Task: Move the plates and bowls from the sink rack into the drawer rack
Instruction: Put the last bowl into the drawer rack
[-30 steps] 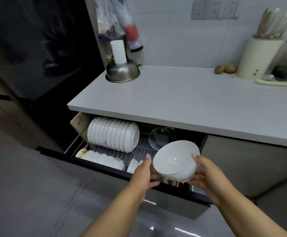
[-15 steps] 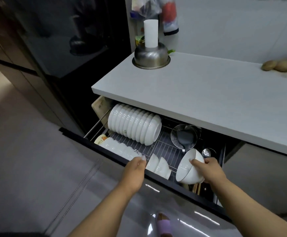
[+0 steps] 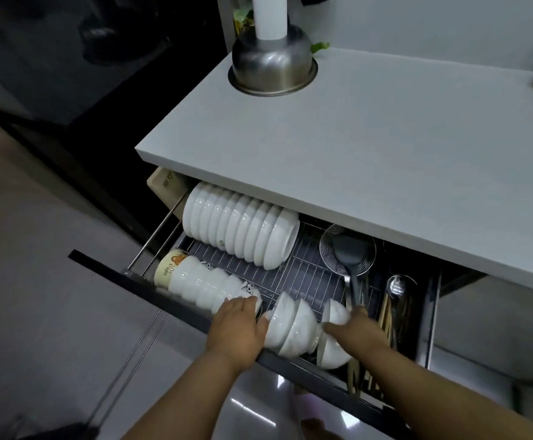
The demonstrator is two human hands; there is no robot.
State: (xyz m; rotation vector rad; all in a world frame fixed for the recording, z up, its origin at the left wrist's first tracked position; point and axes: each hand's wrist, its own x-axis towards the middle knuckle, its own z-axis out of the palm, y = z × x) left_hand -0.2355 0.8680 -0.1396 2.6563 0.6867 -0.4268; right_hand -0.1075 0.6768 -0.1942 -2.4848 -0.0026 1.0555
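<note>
- The drawer rack [image 3: 306, 268], a wire grid in the pulled-out drawer under the grey countertop [image 3: 370, 160], held the white crockery.
- The right hand [image 3: 359, 331] gripped a white bowl [image 3: 335, 312] at the front right of the rack, fingers curled over its rim; the bowl stood on edge, touching the short row of bowls [image 3: 290, 325] to its left.
- Another white bowl [image 3: 333, 355] lay just below the right hand against the drawer's front edge; whether the hand touched it too could not be told because of blur.
- The left hand [image 3: 238, 328] lay flat, fingers straight and together, across the drawer's dark front panel [image 3: 151, 290], its fingertips resting on the near end of the front-left row of small bowls [image 3: 205, 287].
- A yellowish printed cup [image 3: 168, 268] sat at the far left end of that row.
- A long row of larger white bowls [image 3: 239, 227] stood on edge at the back left of the rack, partly under the countertop.
- A wire skimmer [image 3: 347, 249] and a dark ladle [image 3: 351, 249] lay at the back right, and chopsticks [image 3: 386, 315] and a metal spoon [image 3: 397, 287] filled the right-hand compartment.
- On the countertop stood an upturned steel bowl [image 3: 273, 65] with a white cylinder [image 3: 270, 17] on top.
</note>
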